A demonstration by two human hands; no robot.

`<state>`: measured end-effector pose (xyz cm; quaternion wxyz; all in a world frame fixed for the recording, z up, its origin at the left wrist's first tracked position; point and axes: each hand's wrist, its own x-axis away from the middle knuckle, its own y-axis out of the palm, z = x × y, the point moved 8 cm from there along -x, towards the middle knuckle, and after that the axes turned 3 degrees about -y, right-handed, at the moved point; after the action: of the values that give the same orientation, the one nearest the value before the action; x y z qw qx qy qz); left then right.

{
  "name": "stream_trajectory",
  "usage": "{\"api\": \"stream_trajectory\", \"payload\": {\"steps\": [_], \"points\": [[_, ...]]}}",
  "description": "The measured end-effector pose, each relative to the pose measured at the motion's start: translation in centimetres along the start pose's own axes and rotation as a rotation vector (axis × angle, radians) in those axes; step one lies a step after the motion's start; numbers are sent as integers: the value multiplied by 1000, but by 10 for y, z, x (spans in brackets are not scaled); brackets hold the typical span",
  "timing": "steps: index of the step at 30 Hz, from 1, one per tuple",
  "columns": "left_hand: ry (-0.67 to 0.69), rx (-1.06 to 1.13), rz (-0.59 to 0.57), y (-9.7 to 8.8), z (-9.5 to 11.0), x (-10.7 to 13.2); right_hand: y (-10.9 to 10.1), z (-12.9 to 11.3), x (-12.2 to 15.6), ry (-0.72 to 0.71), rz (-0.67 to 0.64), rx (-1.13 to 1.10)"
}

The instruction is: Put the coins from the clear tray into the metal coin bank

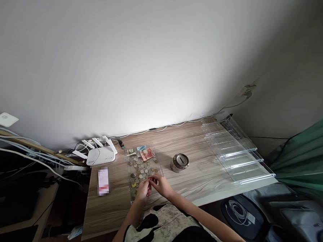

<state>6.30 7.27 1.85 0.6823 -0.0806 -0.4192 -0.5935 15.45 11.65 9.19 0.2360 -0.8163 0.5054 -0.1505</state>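
Leftmost, a white plastic router with slanted antennas [101,155] sits at the far left corner of the pale wood-grain table [202,184], with cables bunched behind it. Nearer the person lies a small flat pink-and-white rectangle [103,180], blurred over. Next comes a clear shallow plastic tray [131,198]. It has folded banknotes [144,152] at its far end and loose silver and brass coins [139,171] scattered across its middle.

Over the tray's near end the left hand [142,190] and right hand [161,184] meet. Both have their fingers curled in, and their fingertips are close together just above the nearest coins. Whether either pinches a coin is too small to tell.

Right of the tray, apart from it, stands a round silver metal tin with a slotted lid [179,162]. Farther right a clear acrylic stepped rack [233,149] fills the table's right end, and a green curtain [309,156] hangs beyond it.
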Motion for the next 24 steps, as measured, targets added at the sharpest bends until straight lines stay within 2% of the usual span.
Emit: {"api": "stream_trajectory", "payload": {"steps": [4,7,10,15,17,20,24], "points": [[-21,-16,-30,1,-7,-2,7,1,-3,50,-9,39],[-30,12,-28,-1,-8,-3,-4,7,-5,118,10,113],[-62,79,1,-6,-8,-4,-36,19,-3,170,145,164],[-132,169,173,-31,-17,-6,-122,45,14,186,512,439],[-118,185,195,-36,-19,-8,-147,58,22,233,601,542],[-97,190,202,-37,-20,-10,-160,76,27,312,621,619],[-120,197,204,-33,-18,-7,-157,83,25,348,599,647]]}}
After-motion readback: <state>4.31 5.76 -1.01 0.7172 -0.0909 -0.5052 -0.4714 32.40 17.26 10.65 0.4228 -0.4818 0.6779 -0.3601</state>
